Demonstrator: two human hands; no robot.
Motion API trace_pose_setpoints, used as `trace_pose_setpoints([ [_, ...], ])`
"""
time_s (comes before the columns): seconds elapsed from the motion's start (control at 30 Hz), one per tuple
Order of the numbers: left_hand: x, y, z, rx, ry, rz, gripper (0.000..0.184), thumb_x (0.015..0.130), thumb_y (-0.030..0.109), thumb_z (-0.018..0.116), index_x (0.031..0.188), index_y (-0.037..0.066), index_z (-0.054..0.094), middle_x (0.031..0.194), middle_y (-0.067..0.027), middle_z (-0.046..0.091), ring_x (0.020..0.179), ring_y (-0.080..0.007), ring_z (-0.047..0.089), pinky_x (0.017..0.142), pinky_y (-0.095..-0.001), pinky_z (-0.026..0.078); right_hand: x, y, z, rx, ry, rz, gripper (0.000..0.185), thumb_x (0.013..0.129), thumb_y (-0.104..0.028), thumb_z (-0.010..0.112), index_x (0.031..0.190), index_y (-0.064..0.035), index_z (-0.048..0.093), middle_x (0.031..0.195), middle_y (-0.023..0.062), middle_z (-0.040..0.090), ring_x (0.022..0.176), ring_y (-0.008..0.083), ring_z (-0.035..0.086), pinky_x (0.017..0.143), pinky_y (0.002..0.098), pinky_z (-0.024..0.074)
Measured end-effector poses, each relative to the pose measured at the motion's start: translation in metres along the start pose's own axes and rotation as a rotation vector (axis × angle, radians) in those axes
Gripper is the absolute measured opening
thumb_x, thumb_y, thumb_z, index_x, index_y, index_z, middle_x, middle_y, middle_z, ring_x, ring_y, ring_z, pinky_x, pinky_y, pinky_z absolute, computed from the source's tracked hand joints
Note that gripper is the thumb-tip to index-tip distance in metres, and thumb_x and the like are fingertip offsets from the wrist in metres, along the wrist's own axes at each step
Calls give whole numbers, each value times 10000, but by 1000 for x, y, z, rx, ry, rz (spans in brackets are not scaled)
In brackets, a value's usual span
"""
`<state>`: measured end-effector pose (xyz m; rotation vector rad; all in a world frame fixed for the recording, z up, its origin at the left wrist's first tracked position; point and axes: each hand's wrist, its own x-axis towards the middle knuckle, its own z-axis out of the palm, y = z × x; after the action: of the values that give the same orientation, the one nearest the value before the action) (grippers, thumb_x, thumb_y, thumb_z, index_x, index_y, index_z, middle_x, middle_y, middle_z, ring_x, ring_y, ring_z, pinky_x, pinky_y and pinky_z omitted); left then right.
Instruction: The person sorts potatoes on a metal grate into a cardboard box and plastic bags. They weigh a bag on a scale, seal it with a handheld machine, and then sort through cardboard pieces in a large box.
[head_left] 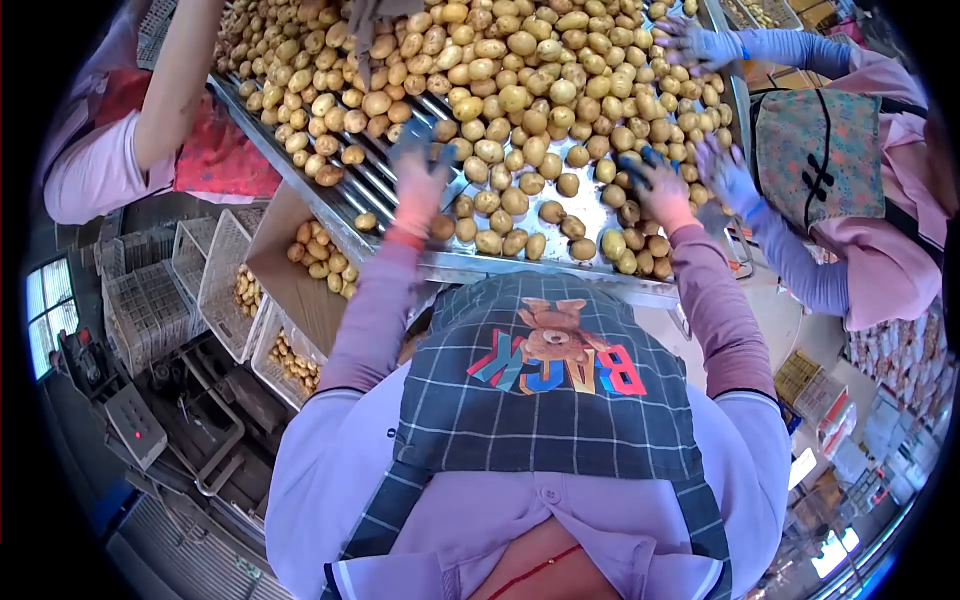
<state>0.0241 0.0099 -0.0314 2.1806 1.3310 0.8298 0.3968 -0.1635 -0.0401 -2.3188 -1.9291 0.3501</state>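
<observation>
Yellow-brown round produce that looks like small potatoes (515, 200) covers a metal sorting table (590, 225). My left hand (420, 175), in a glove with blue-grey fingers, reaches over the metal rollers at the table's left part. Its fingers are spread, and no potato shows in them. My right hand (660, 190), with dark blue glove fingers, is over potatoes near the right edge. Those fingers are apart and bent downward; the palm side is hidden, and I cannot tell whether they touch a potato.
A co-worker's gloved hands (730, 178) are at the table's right edge. Another person's bare arm (175, 90) reaches in from the left. A cardboard box (290, 240) and white plastic crates (225, 285) holding potatoes stand at lower left. A grey-brown cloth (370, 30) hangs over the pile.
</observation>
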Motion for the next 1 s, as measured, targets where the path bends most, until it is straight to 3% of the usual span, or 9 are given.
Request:
trace_pose_setpoints([
  [0.07,10,-33,12,397,-109,-266,789,879,524,543,1381,-59,365,1371,-307,403,1313,-461,324,1065,-531,293,36,-7,-10,120,129,166,362,859,-284,587,1199,-164,622,1196,161,610,1129,328,554,1018,456,385],
  [0.2,-36,44,23,651,-622,0,1017,788,633,580,1433,-75,237,1444,-343,274,1360,-479,256,1078,-571,280,96,-77,-17,366,559,8,397,865,-297,588,1201,-87,603,1154,187,618,1087,351,559,984,438,407],
  [0.37,-20,60,4,10,-1039,52,555,831,392,633,1277,70,557,1198,-209,584,1067,-351,604,912,-425,485,22,-149,46,43,125,-217,563,864,-372,574,1382,-183,461,1460,178,358,1346,470,277,1123,584,185],
  [0.43,2,43,0,-196,-526,-57,476,827,262,656,1251,61,575,1110,-204,633,982,-335,638,883,-393,502,-17,-133,42,71,-60,-302,567,856,-376,586,1380,-197,462,1450,98,388,1390,360,253,1132,535,206],
  [0.53,53,13,24,147,0,82,510,801,278,673,1262,84,574,1114,-225,627,997,-365,620,909,-424,486,-11,-102,40,252,11,-223,343,824,-301,650,1121,-130,651,1083,154,649,1110,348,558,963,479,419],
  [0.6,78,11,40,274,-461,-85,543,788,332,660,1283,133,555,1195,-185,603,1065,-352,594,933,-429,460,31,-105,12,256,120,48,219,809,-251,689,958,-90,689,820,124,670,735,309,640,688,412,512],
  [0.73,88,8,81,340,-502,-128,452,812,381,591,1189,131,603,1048,-160,669,997,-325,637,857,-433,491,130,-141,-37,455,168,-20,522,815,-336,632,1318,-233,535,1315,159,534,1146,326,557,961,391,451],
  [0.87,55,4,64,-428,-160,-303,435,824,383,674,1063,21,639,958,-144,692,891,-285,669,801,-377,521,157,-151,2,174,-245,-235,472,802,-262,622,1270,-233,570,1271,157,569,1138,329,560,966,383,453],
  [1.0,-16,11,0,-1856,-143,-964,430,908,403,604,1118,28,606,1027,-127,643,997,-273,606,909,-427,480,127,-163,-19,716,-32,-9,633,803,-385,665,1331,-88,481,1177,181,625,1070,333,602,933,383,472],
])
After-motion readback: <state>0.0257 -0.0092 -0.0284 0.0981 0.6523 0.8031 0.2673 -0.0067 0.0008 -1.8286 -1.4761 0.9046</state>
